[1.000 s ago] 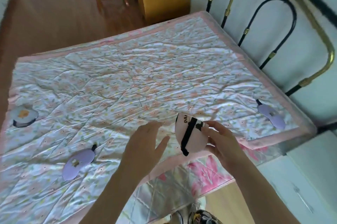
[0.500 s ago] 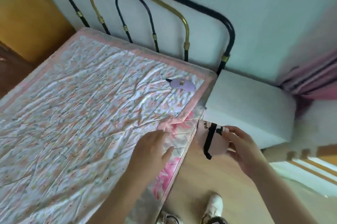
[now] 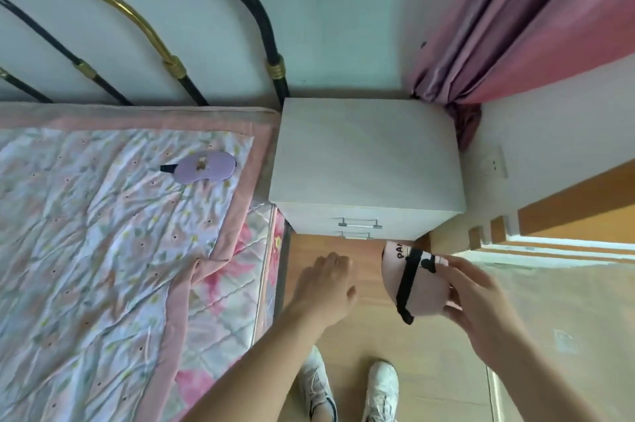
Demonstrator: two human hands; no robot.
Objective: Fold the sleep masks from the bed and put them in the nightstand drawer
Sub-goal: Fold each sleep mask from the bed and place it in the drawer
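Observation:
My right hand (image 3: 479, 301) holds a folded pink sleep mask (image 3: 415, 284) with a black strap across it, in front of the white nightstand (image 3: 364, 156). Both nightstand drawers are closed; the top drawer handle (image 3: 360, 224) faces me. My left hand (image 3: 326, 287) hovers below the drawers with fingers loosely curled and nothing in it. A lilac sleep mask (image 3: 206, 165) lies flat on the bed (image 3: 103, 232) near its corner by the nightstand.
The metal headboard (image 3: 165, 57) stands against the wall behind the bed. A pink curtain (image 3: 515, 19) hangs right of the nightstand. A wall socket (image 3: 494, 163) sits low on the right wall. My white shoes (image 3: 347, 387) stand on the wooden floor.
My view has swung right from the bed to the nightstand. Both hands have moved off the bed edge to the front of the drawers, the right still carrying the pink mask.

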